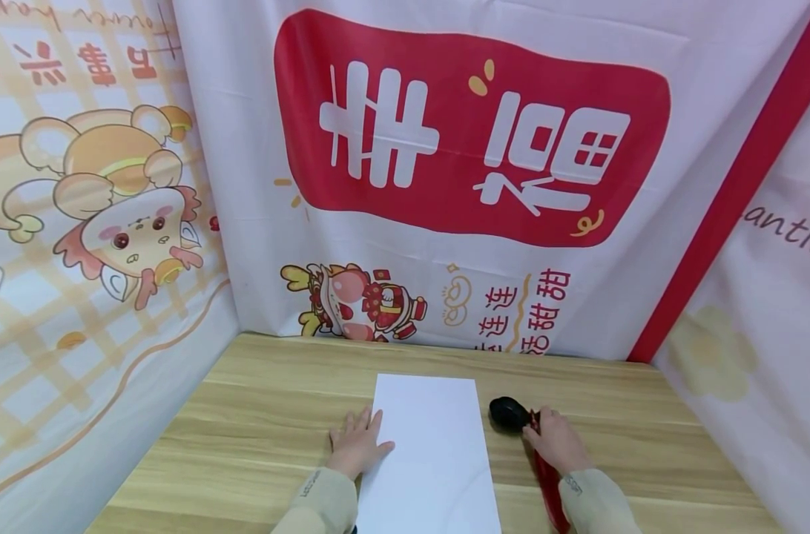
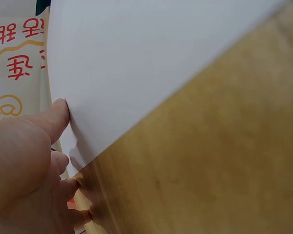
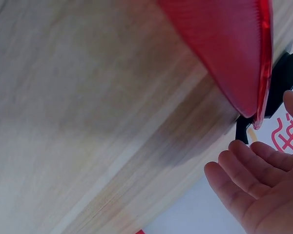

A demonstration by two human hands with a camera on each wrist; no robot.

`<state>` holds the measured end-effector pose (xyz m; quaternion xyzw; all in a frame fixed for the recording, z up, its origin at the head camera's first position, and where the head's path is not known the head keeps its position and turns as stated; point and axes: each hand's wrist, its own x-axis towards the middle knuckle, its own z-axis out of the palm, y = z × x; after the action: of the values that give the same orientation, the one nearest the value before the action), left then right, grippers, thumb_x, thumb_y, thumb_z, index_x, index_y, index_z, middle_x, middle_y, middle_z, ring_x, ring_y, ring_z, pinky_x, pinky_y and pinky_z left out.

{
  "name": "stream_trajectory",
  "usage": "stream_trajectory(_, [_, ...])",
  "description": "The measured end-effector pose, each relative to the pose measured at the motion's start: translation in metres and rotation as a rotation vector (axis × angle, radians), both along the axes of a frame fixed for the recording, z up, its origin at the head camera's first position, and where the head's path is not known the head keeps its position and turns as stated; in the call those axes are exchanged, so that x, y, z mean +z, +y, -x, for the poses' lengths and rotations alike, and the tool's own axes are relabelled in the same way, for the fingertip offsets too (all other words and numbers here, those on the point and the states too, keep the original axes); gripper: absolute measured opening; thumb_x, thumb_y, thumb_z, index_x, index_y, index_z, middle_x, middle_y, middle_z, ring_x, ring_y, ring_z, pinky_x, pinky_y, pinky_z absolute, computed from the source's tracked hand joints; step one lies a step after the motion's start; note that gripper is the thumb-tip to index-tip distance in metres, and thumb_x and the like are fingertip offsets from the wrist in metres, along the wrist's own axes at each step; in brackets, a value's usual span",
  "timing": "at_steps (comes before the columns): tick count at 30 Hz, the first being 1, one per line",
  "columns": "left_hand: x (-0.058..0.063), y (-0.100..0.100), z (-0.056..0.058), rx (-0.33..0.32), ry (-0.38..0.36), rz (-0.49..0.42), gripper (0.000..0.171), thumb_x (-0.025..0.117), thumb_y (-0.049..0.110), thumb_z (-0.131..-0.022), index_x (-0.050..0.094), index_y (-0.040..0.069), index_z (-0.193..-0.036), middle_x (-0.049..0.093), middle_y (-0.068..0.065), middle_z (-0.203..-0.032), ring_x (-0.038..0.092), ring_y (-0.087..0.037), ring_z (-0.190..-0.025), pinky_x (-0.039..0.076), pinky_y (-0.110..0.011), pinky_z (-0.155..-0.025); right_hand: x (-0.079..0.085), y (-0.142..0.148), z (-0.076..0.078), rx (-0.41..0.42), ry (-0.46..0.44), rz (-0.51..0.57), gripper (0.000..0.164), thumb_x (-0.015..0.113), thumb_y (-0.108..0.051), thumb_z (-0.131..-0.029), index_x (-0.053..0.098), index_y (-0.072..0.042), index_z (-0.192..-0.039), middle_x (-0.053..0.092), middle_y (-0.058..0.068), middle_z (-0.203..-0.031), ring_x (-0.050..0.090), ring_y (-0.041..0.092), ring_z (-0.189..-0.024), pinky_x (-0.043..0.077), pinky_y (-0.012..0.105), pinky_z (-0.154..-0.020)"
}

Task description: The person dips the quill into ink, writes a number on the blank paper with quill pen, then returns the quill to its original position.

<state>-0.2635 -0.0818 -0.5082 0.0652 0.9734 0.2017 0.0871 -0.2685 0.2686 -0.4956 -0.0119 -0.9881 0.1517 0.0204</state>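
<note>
A left hand [image 1: 357,445], fingers spread, rests at the edge of a white sheet [image 1: 428,460] on the tabletop [image 1: 271,415]; the right hand [image 1: 560,441], loose-fingered, meets a red-and-black object [image 1: 545,478] that a weak grip could drop.

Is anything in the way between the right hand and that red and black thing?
No, nothing I can see: the right hand is right by the red and black thing, near where the colours meet.

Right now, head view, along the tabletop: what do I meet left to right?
Left hand → white sheet → black rounded piece → right hand.
</note>
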Motion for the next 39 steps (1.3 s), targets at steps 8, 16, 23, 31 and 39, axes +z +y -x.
stream_trajectory(8, [-0.0052,0.0000,0.0024,0.009,-0.001,0.018,0.066,0.053,0.046,-0.089,0.037,0.010,-0.141,0.021,-0.016,-0.149,0.010,-0.046,-0.133,0.004,-0.071,-0.096,-0.0012,-0.0022,0.0009,-0.042,-0.055,0.019,0.030,0.064,-0.020,-0.085,0.053,0.006,-0.095,0.050,0.009,-0.074,0.049,0.020,-0.062,0.046,0.034,-0.054])
stream_trajectory(16, [-0.0065,-0.0009,0.0023,-0.002,0.012,0.004,0.064,0.053,0.045,-0.090,0.037,0.009,-0.141,0.021,-0.017,-0.149,0.009,-0.045,-0.133,0.003,-0.070,-0.096,-0.0053,-0.0021,0.0036,-0.054,-0.049,0.032,0.020,0.062,-0.017,-0.084,0.053,0.001,-0.083,0.048,0.006,-0.069,0.047,0.020,-0.060,0.044,0.034,-0.053])
stream_trajectory(23, [-0.0064,-0.0009,0.0009,0.003,0.010,-0.003,0.065,0.053,0.045,-0.090,0.037,0.009,-0.141,0.021,-0.017,-0.149,0.008,-0.046,-0.133,0.002,-0.070,-0.096,-0.0049,-0.0027,0.0035,-0.034,-0.013,0.024,0.018,0.061,-0.016,-0.083,0.053,-0.001,-0.076,0.048,0.006,-0.067,0.046,0.020,-0.059,0.044,0.039,-0.055])
stream_trajectory(31, [-0.0033,-0.0012,-0.0019,-0.004,0.021,-0.002,0.065,0.052,0.046,-0.090,0.037,0.009,-0.141,0.021,-0.017,-0.149,0.009,-0.046,-0.133,0.002,-0.071,-0.096,-0.0056,-0.0036,0.0056,-0.045,-0.014,0.023,0.019,0.061,-0.014,-0.083,0.050,-0.004,-0.070,0.047,0.004,-0.064,0.045,0.020,-0.057,0.042,0.038,-0.054])
stream_trajectory(39, [-0.0037,-0.0016,-0.0029,-0.007,0.029,-0.001,0.065,0.051,0.046,-0.090,0.036,0.009,-0.141,0.021,-0.017,-0.149,0.008,-0.046,-0.133,0.003,-0.070,-0.097,-0.0067,-0.0032,0.0069,-0.055,-0.012,0.008,0.019,0.062,-0.013,-0.081,0.051,-0.005,-0.069,0.048,0.004,-0.063,0.047,0.021,-0.057,0.042,0.039,-0.053])
